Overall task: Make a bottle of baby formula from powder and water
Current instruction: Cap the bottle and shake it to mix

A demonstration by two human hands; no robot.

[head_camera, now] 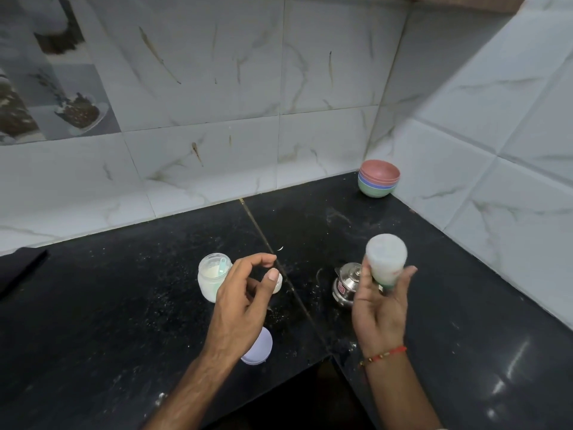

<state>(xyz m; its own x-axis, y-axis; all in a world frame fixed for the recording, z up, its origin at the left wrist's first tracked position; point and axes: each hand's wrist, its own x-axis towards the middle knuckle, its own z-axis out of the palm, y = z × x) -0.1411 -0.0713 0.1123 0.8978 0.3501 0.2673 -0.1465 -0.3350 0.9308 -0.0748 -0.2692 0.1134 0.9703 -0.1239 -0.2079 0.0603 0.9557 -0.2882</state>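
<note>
On the left of the black table (108,305) a jar (214,280) of powder is standing open with a small teal scoop (224,268) leaning inside it, probably left that way so the powder is staying within reach of the hand nearest it. Its lilac lid (259,347) is lying on the table nearer the person, partly hidden under the left wrist, seemingly parked clear of the working space. The left hand (242,299) is hovering just above the table beside the jar, palm turned inward, its fingers (263,259) curling loosely around nothing; a small pale rounded piece (278,283), perhaps the bottle's teat or cap though I cannot tell, is sitting behind the thumb, apart from it. Further right a small steel pot (345,283) is standing on the table, probably holding the water, close behind the right hand. The right hand (381,305), a red thread (384,355) at its wrist, is raised with the palm facing the person, its fingers (409,274) gripping the bottle (386,259) around the lower end, the bottle tilting with what looks like its base toward the camera and whitish contents showing inside; that grip and tilt suggest mixing or checking. Stacked bowls (379,178) are sitting unused in the far corner.
</note>
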